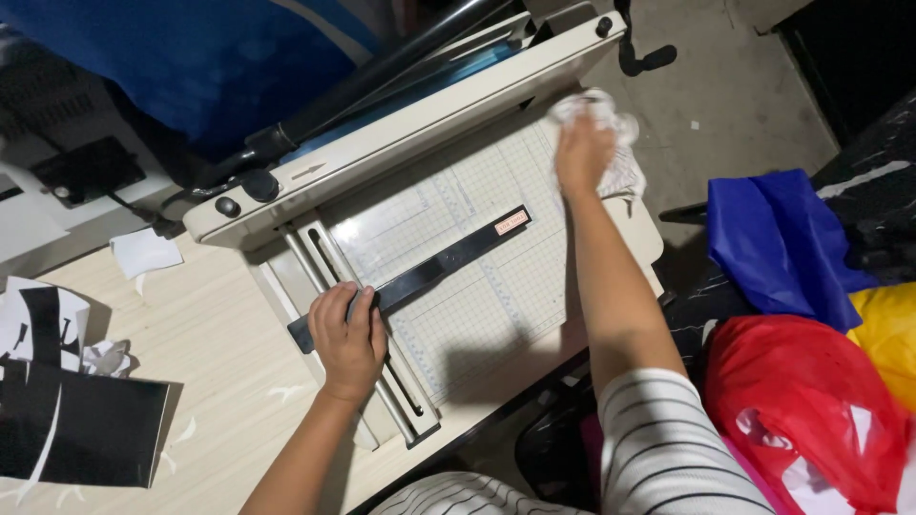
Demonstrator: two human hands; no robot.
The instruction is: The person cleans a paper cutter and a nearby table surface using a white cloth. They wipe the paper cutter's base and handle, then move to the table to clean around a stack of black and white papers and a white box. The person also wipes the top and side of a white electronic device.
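A cream paper cutter (420, 124) with a gridded bed (496, 286) lies on a pale wooden table (205, 353). My left hand (348, 339) presses down on the near end of the black backstop bar (448, 262) that crosses the bed. My right hand (584, 153) grips a crumpled white cloth (615, 172) against the far right corner of the bed, near the cutter's head. The long black lever arm (382, 72) runs along the back.
Black and white paper pieces (81, 429) and small scraps (143, 253) lie on the table at the left. Blue (778, 238), red (801, 401) and yellow (887, 334) plastic bags sit on the right. A blue cover (191, 57) is behind the cutter.
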